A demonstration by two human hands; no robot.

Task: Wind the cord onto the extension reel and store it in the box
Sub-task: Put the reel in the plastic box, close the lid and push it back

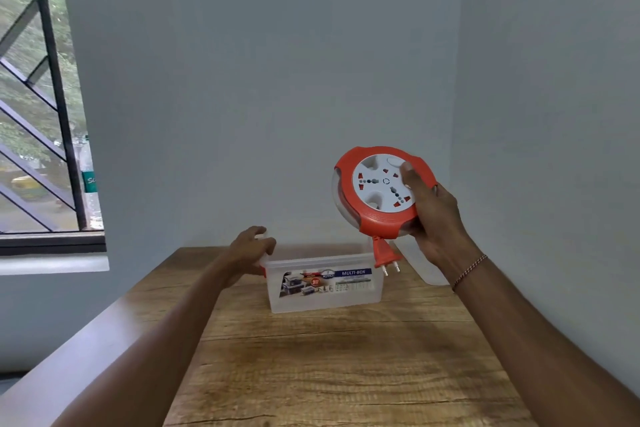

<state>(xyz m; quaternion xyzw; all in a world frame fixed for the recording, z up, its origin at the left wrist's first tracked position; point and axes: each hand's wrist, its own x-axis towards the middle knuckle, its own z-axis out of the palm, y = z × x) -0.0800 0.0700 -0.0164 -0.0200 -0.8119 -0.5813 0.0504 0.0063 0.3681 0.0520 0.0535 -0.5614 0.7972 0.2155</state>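
Note:
The round orange and white extension reel [377, 189] is held up in the air, above and to the right of the box, socket face towards me. My right hand [434, 218] grips its right rim, thumb on the white face. The cord looks wound inside the reel, and only the orange plug [385, 255] hangs from the bottom edge, over the box's right end. The clear plastic box [325, 282] with a printed label stands open on the wooden table [346, 357]. My left hand [251, 250] holds the box's left rim with curled fingers.
A clear lid [427, 269] lies flat on the table behind and right of the box. Walls close in at the back and right. A barred window [38, 114] is on the left, with a plastic bottle [90, 184] on its sill.

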